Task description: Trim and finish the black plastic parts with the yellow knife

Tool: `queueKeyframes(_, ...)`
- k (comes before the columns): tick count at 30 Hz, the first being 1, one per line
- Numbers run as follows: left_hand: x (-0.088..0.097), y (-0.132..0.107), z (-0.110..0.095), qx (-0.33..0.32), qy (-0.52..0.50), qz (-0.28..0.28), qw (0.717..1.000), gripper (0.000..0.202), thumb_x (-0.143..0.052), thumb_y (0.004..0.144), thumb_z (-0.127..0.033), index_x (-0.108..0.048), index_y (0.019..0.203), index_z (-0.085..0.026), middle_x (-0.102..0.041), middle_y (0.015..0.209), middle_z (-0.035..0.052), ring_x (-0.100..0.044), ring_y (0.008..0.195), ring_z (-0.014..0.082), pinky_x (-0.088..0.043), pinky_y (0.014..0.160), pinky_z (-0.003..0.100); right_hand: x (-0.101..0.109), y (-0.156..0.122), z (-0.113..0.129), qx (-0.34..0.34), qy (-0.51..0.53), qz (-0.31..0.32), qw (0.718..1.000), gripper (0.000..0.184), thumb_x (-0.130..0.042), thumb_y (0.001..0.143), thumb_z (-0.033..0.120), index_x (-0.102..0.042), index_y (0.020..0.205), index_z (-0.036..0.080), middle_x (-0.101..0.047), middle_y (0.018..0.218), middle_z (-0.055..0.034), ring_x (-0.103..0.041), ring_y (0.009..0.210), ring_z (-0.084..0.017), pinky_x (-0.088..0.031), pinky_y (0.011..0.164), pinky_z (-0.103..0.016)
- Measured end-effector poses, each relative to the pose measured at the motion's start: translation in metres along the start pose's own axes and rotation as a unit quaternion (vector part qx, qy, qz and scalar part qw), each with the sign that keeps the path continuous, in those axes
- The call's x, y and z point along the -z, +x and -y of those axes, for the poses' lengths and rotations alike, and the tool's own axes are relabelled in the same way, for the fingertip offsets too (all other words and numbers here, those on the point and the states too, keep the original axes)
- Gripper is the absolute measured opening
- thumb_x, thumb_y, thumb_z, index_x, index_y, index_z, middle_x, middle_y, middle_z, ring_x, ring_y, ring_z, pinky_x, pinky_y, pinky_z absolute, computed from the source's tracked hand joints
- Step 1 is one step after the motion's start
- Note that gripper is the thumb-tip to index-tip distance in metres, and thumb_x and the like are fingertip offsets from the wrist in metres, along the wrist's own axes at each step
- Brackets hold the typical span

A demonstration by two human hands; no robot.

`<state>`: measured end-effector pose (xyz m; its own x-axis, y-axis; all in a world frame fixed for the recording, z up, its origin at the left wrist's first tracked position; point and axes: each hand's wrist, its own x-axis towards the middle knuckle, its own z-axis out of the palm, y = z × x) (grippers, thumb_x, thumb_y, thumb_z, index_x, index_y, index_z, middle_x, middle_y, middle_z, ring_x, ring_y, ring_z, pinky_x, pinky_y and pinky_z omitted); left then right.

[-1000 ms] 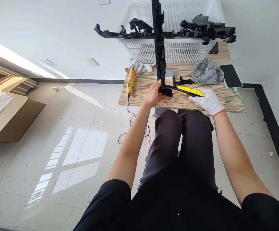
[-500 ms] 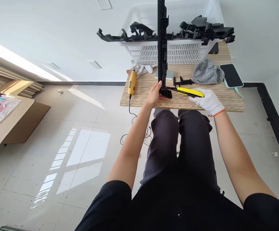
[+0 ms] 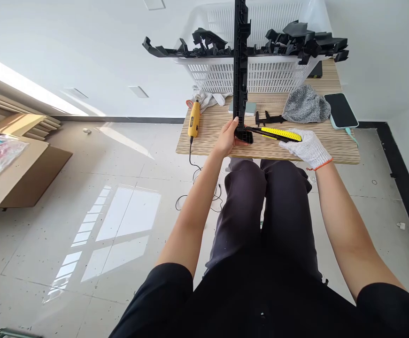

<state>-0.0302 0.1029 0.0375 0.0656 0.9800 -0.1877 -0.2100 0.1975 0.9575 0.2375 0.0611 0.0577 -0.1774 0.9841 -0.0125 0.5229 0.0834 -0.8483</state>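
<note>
A long black plastic part (image 3: 241, 70) stands nearly upright on the wooden table (image 3: 225, 145), its lower end resting near the front edge. My bare left hand (image 3: 228, 137) is wrapped round that lower end. My right hand (image 3: 306, 147), in a white knit glove, grips a yellow utility knife (image 3: 278, 134) whose tip points left at the base of the part.
A white basket (image 3: 260, 72) heaped with black plastic parts stands at the back of the table. A yellow rotary tool (image 3: 194, 119) with a cord, a grey cloth (image 3: 305, 106), a phone (image 3: 341, 111) and a black caliper (image 3: 268, 118) lie around. Cardboard boxes (image 3: 21, 173) sit on the floor at left.
The black part has tilted slightly from leaning left to almost vertical. Both hands stay at its base; the view shifted a little.
</note>
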Motion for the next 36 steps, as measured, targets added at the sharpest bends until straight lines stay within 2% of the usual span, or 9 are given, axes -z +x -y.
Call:
queueKeyframes(6,-0.001,-0.002,-0.001,-0.009,0.002,0.003,1.0,0.032,-0.042,0.112,-0.035,-0.07,0.114,-0.019,-0.073,0.098,0.0036,-0.077,0.091,0.0177,-0.071,0.074,0.031,0.001,-0.001,0.003,0.019,-0.031,-0.005,0.999,0.046,-0.078,0.085,0.043,-0.079,0.119,0.013,-0.064,0.072,-0.0008,-0.052,0.066,-0.014,-0.049,0.07,-0.033)
queueKeyframes(10,-0.001,-0.002,-0.002,-0.008,0.007,0.004,1.0,0.032,-0.042,0.112,-0.036,-0.069,0.113,-0.019,-0.074,0.104,0.0049,-0.077,0.1,0.0199,-0.071,0.077,0.033,0.002,-0.001,0.003,0.002,-0.029,-0.003,1.0,0.052,-0.077,0.084,0.045,-0.079,0.124,0.011,-0.065,0.072,-0.0013,-0.05,0.063,-0.013,-0.046,0.063,-0.032)
queueKeyframes(14,-0.001,-0.001,-0.001,0.0,0.01,-0.006,1.0,0.031,-0.045,0.111,-0.039,-0.07,0.112,-0.02,-0.074,0.104,0.0048,-0.078,0.094,0.02,-0.071,0.08,0.037,0.002,0.001,-0.001,0.0,-0.007,-0.001,1.0,0.053,-0.078,0.083,0.046,-0.08,0.124,0.014,-0.064,0.072,-0.0024,-0.05,0.062,-0.014,-0.047,0.059,-0.032)
queueKeyframes(17,-0.001,0.0,0.0,0.006,0.012,-0.006,1.0,0.032,-0.048,0.11,-0.043,-0.071,0.117,-0.021,-0.074,0.101,0.0041,-0.079,0.09,0.0193,-0.071,0.081,0.037,0.003,0.001,-0.002,-0.033,0.026,0.005,0.999,0.051,-0.082,0.08,0.044,-0.079,0.124,0.02,-0.066,0.076,-0.0038,-0.053,0.06,-0.015,-0.049,0.055,-0.031)
queueKeyframes(22,-0.001,-0.001,0.001,0.003,-0.003,-0.007,1.0,0.031,-0.05,0.11,-0.041,-0.07,0.121,-0.021,-0.073,0.098,0.0035,-0.078,0.084,0.0189,-0.071,0.08,0.038,0.004,0.0,-0.001,-0.055,0.07,0.014,0.996,0.07,-0.088,0.076,0.039,-0.071,0.142,0.029,-0.072,0.091,-0.0038,-0.053,0.059,-0.012,-0.047,0.05,-0.028)
queueKeyframes(26,0.0,0.001,0.005,-0.008,-0.012,-0.003,1.0,0.026,-0.051,0.109,-0.036,-0.071,0.111,-0.019,-0.072,0.103,0.004,-0.075,0.08,0.0154,-0.069,0.069,0.031,0.003,0.001,-0.003,-0.068,0.105,0.024,0.992,0.063,-0.086,0.077,0.039,-0.073,0.138,0.028,-0.072,0.09,-0.0012,-0.05,0.057,-0.009,-0.048,0.053,-0.025)
queueKeyframes(29,0.002,0.002,0.007,-0.013,-0.007,0.003,1.0,0.027,-0.055,0.108,-0.04,-0.072,0.105,-0.019,-0.072,0.104,0.0047,-0.074,0.08,0.0155,-0.067,0.065,0.029,0.002,0.001,-0.006,-0.07,0.096,0.024,0.993,0.061,-0.085,0.078,0.039,-0.074,0.137,0.028,-0.073,0.088,-0.0004,-0.051,0.057,-0.009,-0.049,0.054,-0.025)
queueKeyframes(33,0.002,0.003,0.008,-0.006,-0.004,0.001,1.0,0.027,-0.055,0.108,-0.04,-0.072,0.109,-0.019,-0.074,0.107,0.0051,-0.074,0.08,0.0157,-0.067,0.064,0.029,0.001,0.002,-0.008,-0.057,0.073,0.021,0.995,0.065,-0.084,0.078,0.04,-0.071,0.14,0.024,-0.074,0.089,-0.0026,-0.056,0.059,-0.012,-0.052,0.056,-0.028)
queueKeyframes(36,-0.001,0.002,0.005,-0.006,-0.001,-0.002,1.0,0.028,-0.052,0.109,-0.036,-0.072,0.114,-0.017,-0.076,0.106,0.0059,-0.075,0.083,0.0165,-0.065,0.061,0.026,0.002,0.002,-0.006,-0.055,0.066,0.017,0.996,0.056,-0.083,0.08,0.039,-0.074,0.133,0.024,-0.072,0.083,-0.0015,-0.057,0.058,-0.012,-0.049,0.054,-0.027)
